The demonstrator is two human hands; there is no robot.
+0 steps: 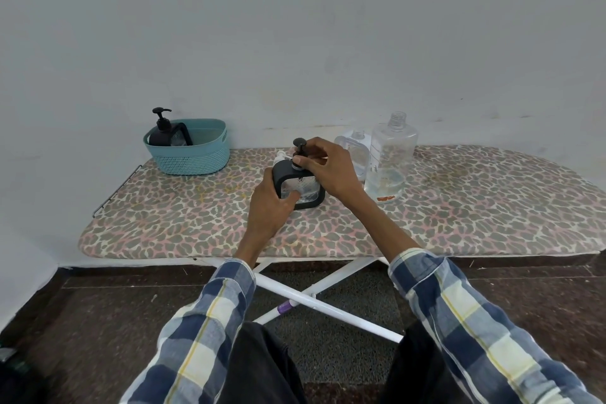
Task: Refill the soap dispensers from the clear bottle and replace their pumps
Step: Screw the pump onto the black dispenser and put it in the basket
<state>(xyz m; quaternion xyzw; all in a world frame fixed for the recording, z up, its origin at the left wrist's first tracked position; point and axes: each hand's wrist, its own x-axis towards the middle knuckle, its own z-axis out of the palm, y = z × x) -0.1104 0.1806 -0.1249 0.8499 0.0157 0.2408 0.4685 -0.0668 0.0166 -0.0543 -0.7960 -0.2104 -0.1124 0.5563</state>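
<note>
Black-framed dispenser (300, 187) with clear window, pump (299, 151) on top.

The right hand (323, 167) hides the pump collar; a white object (279, 156) shows partly behind the dispenser (300, 187).

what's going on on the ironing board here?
A person is putting the pump back on a black soap dispenser: the left hand grips its body, the right hand pinches the pump collar. The clear bottle stands uncapped beside it, nearly empty. Another dispenser sits in the teal basket.
</note>
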